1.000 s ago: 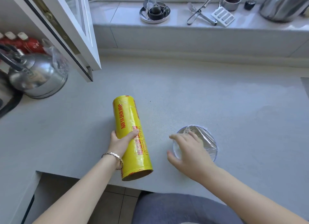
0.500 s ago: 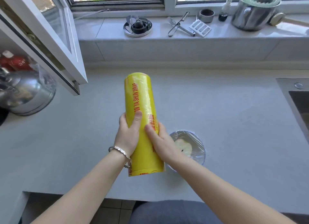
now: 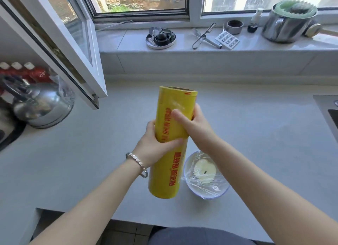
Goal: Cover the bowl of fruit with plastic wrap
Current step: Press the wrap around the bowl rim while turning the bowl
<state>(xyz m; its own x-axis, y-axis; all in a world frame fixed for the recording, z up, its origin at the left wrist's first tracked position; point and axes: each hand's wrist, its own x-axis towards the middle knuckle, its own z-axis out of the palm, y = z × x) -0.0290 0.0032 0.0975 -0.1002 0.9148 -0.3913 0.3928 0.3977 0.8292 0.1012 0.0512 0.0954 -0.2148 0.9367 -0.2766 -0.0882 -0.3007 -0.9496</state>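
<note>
A big yellow roll of plastic wrap with red lettering is held up off the grey counter, tilted with its far end higher. My left hand grips its middle from the left and underneath. My right hand clasps it from the right, higher up, thumb across the front. Below and right of the roll sits a small clear bowl holding a cut pale fruit half, with clear film stretched over its top. My right forearm crosses above the bowl's right side.
A steel kettle and red bottles stand at the left under an open window sash. The sill holds a dish of small parts, tongs, a grater and a steel pot. A sink edge shows at the right.
My right hand left the wrapped bowl and joined the left on the roll. Both hands lifted the roll off the counter and raised it higher, and my view tilted up.
</note>
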